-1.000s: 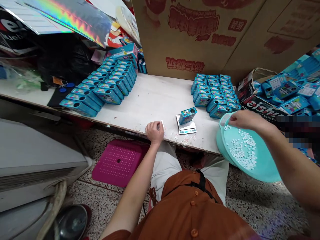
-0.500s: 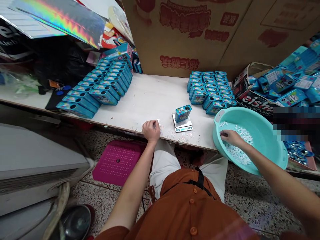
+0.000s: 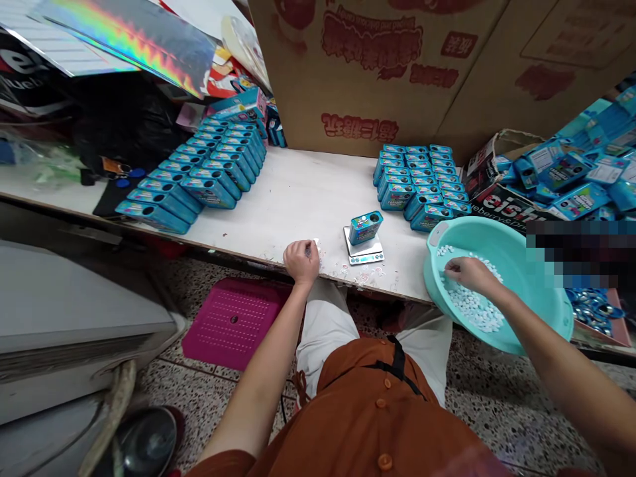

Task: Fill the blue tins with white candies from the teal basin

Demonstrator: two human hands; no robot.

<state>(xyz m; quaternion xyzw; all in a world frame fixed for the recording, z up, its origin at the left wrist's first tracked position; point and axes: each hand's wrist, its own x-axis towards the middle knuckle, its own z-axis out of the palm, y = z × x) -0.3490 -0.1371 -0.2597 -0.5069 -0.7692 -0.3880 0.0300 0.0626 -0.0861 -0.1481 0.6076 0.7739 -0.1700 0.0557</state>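
Observation:
Inside a turquoise plastic basin (image 3: 541, 298), my right hand (image 3: 472, 275) is over a spread of small white candies (image 3: 479, 311), its fingers pinched together. What the pinch holds, if anything, is too small to make out. My left hand (image 3: 302, 260) rests with curled fingers at the table's front edge, its fingertips hidden. Between the hands, a blue candy tin (image 3: 366, 227) stands upright on a small silver digital scale (image 3: 366, 257). Its top shows a dark round opening and a white spot. Scraps of paper (image 3: 365, 275) lie in front of the scale.
Rows of blue tins (image 3: 213, 189) stand at the left, and more tins (image 3: 422, 182) behind the basin. An open carton (image 3: 497, 192) overflows with blue packs at right. A large cardboard box (image 3: 368, 79) closes off the back. A magenta plastic stool (image 3: 233, 324) sits below the table.
My right hand has shifted slightly to the right within the basin, fingers still pinched. My left hand and the tin on the scale keep their places.

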